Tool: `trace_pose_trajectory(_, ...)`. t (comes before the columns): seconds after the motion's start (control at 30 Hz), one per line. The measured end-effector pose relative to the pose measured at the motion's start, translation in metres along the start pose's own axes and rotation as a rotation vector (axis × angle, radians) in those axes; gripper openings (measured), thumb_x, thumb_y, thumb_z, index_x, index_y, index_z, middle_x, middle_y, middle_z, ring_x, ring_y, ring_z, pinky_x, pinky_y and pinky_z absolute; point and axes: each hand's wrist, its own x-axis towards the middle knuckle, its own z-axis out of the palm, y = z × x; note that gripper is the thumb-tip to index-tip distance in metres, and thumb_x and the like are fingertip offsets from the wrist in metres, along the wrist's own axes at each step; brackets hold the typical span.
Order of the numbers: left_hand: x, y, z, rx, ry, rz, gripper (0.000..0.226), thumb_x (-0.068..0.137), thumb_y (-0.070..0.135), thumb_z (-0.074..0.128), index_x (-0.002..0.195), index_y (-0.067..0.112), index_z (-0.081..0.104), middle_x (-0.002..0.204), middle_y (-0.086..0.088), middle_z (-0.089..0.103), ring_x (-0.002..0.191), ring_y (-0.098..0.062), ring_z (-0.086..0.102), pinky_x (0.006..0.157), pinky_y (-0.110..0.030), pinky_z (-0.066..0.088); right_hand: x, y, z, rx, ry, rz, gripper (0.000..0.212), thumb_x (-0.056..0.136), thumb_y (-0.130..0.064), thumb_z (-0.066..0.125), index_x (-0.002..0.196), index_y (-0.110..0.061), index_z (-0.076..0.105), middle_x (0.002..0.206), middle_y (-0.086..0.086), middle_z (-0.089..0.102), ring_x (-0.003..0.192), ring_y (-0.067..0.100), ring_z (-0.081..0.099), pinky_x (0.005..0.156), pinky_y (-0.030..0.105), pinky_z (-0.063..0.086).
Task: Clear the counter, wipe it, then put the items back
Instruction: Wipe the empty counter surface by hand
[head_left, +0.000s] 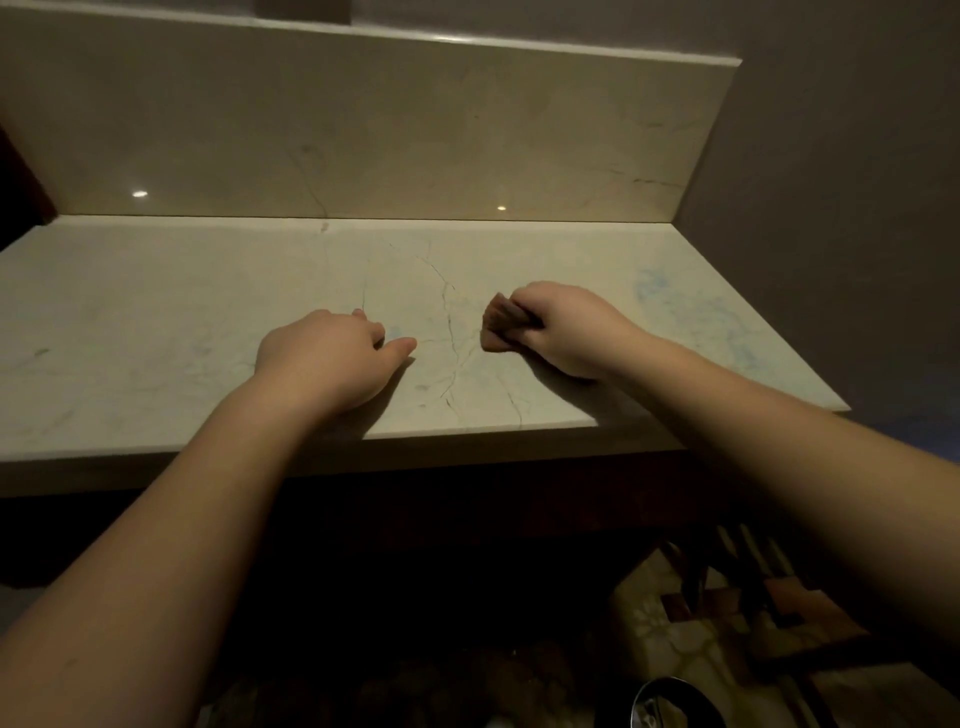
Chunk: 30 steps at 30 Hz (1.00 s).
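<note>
Right hand (563, 330) clenched around a small brown cloth (503, 325), fingers curled over it and thumb tucked beneath, a bunched fold of the cloth poking out to the left of the knuckles and pressed down against the marble counter (156, 312). Cloth sitting a little right of centre on the counter, closer to the front edge than to the back. Left hand (332, 358) resting on the same surface just to the left, well apart from the cloth; fingers bent downward with tips touching the stone, thumb stretched out toward the right, nothing held. Both forearms bare, reaching in from the lower corners of the view and crossing the counter's front edge. Pale stone with thin dark veins running between the two hands; faint bluish smears near the right end and a small dark mark near the left. Upright backsplash (363, 130) of matching stone rising behind, two small bright light reflections low on it. Plain grey wall (841, 182) closing off the right side. Below the counter, deep shadow; patterned floor tiles (691, 634) at the lower right and the rim of a dark round vessel (670, 704) at the bottom edge, too dim to identify.
</note>
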Motion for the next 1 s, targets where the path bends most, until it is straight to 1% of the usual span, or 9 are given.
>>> trace_pose_trajectory(0.1, 0.000, 0.000, 0.003, 0.016, 0.014, 0.000, 0.059, 0.098, 0.063, 0.022, 0.134, 0.028, 0.054, 0.150, 0.003, 0.043, 0.124, -0.025, 0.050, 0.077, -0.037, 0.048, -0.030, -0.010, 0.005, 0.057, 0.015, -0.091, 0.013, 0.092, -0.026, 0.059, 0.093, -0.013, 0.061, 0.091, -0.001, 0.055, 0.082, 0.016, 0.050, 0.067, 0.028, 0.031)
trace_pose_trajectory(0.23, 0.000, 0.000, 0.004, 0.024, 0.017, 0.014, 0.060, 0.097, 0.064, 0.023, 0.131, 0.027, 0.055, 0.147, 0.002, 0.045, 0.120, -0.025, 0.050, 0.069, -0.034, 0.042, -0.071, -0.006, 0.004, 0.076, -0.012, -0.257, 0.011, 0.089, -0.016, 0.064, 0.091, -0.006, 0.064, 0.087, 0.005, 0.059, 0.081, 0.021, 0.055, 0.067, 0.029, 0.038)
trace_pose_trajectory(0.33, 0.000, -0.001, 0.004, 0.026, 0.027, 0.015, 0.060, 0.096, 0.066, 0.024, 0.128, 0.026, 0.056, 0.143, 0.001, 0.048, 0.117, -0.025, 0.052, 0.069, -0.034, 0.042, -0.054, -0.012, 0.003, 0.062, -0.025, -0.207, 0.014, 0.092, -0.023, 0.061, 0.092, -0.008, 0.062, 0.091, 0.006, 0.059, 0.085, 0.023, 0.055, 0.067, 0.029, 0.034)
trace_pose_trajectory(0.43, 0.000, 0.002, 0.001, 0.022, 0.031, 0.010, 0.059, 0.096, 0.065, 0.025, 0.122, 0.024, 0.059, 0.131, -0.001, 0.056, 0.105, -0.023, 0.055, 0.066, -0.032, 0.044, -0.020, -0.031, 0.008, 0.036, -0.023, -0.124, 0.010, 0.094, -0.030, 0.056, 0.089, -0.021, 0.055, 0.090, -0.001, 0.054, 0.088, 0.023, 0.053, 0.069, 0.029, 0.031)
trace_pose_trajectory(0.5, -0.001, 0.004, 0.002, 0.039, 0.040, 0.013, 0.059, 0.096, 0.065, 0.025, 0.123, 0.025, 0.059, 0.138, -0.001, 0.053, 0.109, -0.023, 0.055, 0.065, -0.032, 0.043, -0.009, -0.039, 0.011, 0.038, -0.023, -0.113, 0.010, 0.095, -0.031, 0.054, 0.087, -0.027, 0.049, 0.088, -0.005, 0.049, 0.086, 0.020, 0.051, 0.070, 0.029, 0.033)
trace_pose_trajectory(0.63, -0.001, 0.002, 0.002, 0.049, 0.026, 0.010, 0.059, 0.096, 0.065, 0.027, 0.130, 0.026, 0.055, 0.144, 0.001, 0.048, 0.113, -0.024, 0.055, 0.071, -0.034, 0.052, -0.041, -0.032, 0.006, 0.039, -0.045, -0.187, 0.011, 0.094, -0.028, 0.057, 0.088, -0.021, 0.051, 0.086, -0.005, 0.047, 0.079, 0.013, 0.044, 0.068, 0.027, 0.030)
trace_pose_trajectory(0.77, 0.000, 0.002, 0.005, 0.044, 0.026, 0.017, 0.059, 0.095, 0.066, 0.028, 0.130, 0.026, 0.054, 0.143, 0.001, 0.047, 0.115, -0.024, 0.053, 0.074, -0.036, 0.052, -0.063, -0.018, 0.001, 0.057, -0.067, -0.249, 0.011, 0.093, -0.025, 0.059, 0.088, -0.015, 0.056, 0.086, -0.001, 0.051, 0.076, 0.011, 0.041, 0.065, 0.027, 0.027)
trace_pose_trajectory(0.87, 0.000, 0.003, 0.004, 0.039, 0.025, 0.008, 0.059, 0.095, 0.065, 0.029, 0.131, 0.026, 0.054, 0.146, 0.002, 0.045, 0.118, -0.024, 0.052, 0.075, -0.037, 0.051, -0.037, -0.018, -0.002, 0.044, -0.094, -0.179, 0.013, 0.093, -0.026, 0.058, 0.085, -0.025, 0.047, 0.087, -0.007, 0.049, 0.080, 0.013, 0.043, 0.068, 0.027, 0.030)
trace_pose_trajectory(1.0, 0.000, 0.005, -0.001, 0.027, 0.005, -0.012, 0.060, 0.095, 0.065, 0.029, 0.135, 0.026, 0.053, 0.149, 0.002, 0.044, 0.122, -0.024, 0.051, 0.083, -0.038, 0.053, 0.011, -0.018, 0.001, 0.005, -0.053, -0.052, 0.010, 0.093, -0.024, 0.055, 0.086, -0.023, 0.048, 0.088, -0.005, 0.050, 0.083, 0.018, 0.047, 0.070, 0.029, 0.030)
